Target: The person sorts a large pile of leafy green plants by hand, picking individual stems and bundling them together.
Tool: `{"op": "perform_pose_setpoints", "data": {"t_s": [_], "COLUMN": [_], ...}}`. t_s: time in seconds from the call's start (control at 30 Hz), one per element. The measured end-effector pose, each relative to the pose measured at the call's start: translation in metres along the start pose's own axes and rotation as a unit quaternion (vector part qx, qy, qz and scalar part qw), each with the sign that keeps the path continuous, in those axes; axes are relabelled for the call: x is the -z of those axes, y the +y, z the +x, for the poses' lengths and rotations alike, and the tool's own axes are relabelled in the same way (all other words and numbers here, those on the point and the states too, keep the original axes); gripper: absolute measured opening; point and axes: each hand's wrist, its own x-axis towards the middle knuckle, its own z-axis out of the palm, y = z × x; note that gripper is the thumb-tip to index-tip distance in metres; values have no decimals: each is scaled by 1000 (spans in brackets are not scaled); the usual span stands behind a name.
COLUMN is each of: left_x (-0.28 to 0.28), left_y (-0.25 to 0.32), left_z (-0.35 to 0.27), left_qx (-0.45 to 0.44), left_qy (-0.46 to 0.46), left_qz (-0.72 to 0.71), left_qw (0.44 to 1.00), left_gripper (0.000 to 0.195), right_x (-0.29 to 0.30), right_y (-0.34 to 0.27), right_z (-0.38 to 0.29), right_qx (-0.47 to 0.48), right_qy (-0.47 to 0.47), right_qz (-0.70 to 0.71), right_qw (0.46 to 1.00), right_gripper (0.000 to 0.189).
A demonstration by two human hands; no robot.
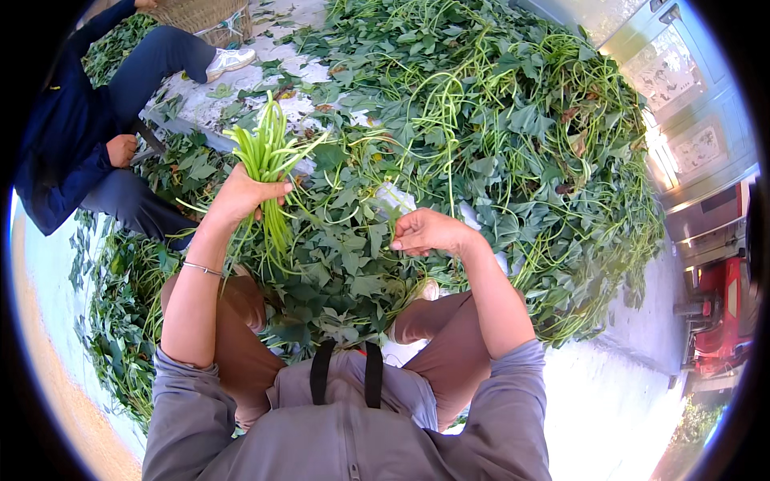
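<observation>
My left hand (243,192) grips a bundle of pale green leaf stalks (264,150), their ends fanning out above and below the fist. To the right, the thumb and fingers of my right hand (424,233) are pinched together on a small green leaf (392,211), which is blurred. Between and below both hands lies a heap of loose lobed leaves (349,252), which look like sweet potato leaves. Beyond my right hand rises a large pile of leafy vines (511,120) with long tangled stalks.
At the left sits another person (72,132) in dark clothes, one hand (122,150) resting near the knee. A woven basket (201,21) stands behind that person's shoe (230,62). More leaves (120,318) lie by my left leg. A metal door (692,90) and a red machine (719,318) are at the right.
</observation>
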Motion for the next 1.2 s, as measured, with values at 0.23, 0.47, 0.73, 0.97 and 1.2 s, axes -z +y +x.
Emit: {"op": "perform_pose_setpoints", "data": {"t_s": [0.23,0.47,0.73,0.97,1.2], "left_x": [-22,3,1,-12,-77], "left_y": [-9,-45,-5,31,28], "left_z": [11,36,21,7,6], "left_qx": [41,-14,-37,-65,40], "left_qy": [-107,-70,-27,-3,-68], "left_qz": [158,210,200,-123,-401], "left_qw": [981,975,979,990,913], "left_gripper": [22,22,25,19,17], "right_x": [-46,-203,-295,-136,-56], "right_y": [32,262,418,254,30], "right_z": [-232,-369,-321,-361,-222], "right_qx": [137,-216,-445,-81,281], "right_qy": [483,653,705,861,675], "right_qz": [164,156,273,163,-7], "right_qw": [849,709,480,476,683], "right_gripper": [28,20,21,28,21]}}
